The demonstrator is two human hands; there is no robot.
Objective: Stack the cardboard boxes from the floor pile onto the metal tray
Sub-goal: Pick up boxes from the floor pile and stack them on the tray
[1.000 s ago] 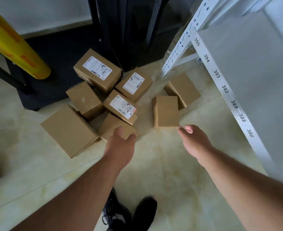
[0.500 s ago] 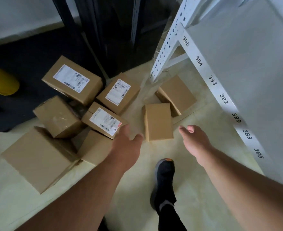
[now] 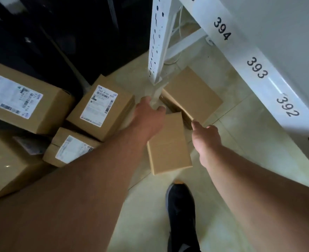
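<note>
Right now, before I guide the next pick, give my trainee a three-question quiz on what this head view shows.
1. True or false: the plain box between the two hands carries a white shipping label.
2. Which number is printed on the white shelf beam between 394 and 392?
3. Multiple choice: the left hand is over A) the plain box's far end, B) the black shoe, C) the beam.

Key: 1. False, its visible faces are bare cardboard. 2. 393. 3. A; the right hand hovers beside the box's right edge, and neither grip visibly closes on it.
</note>
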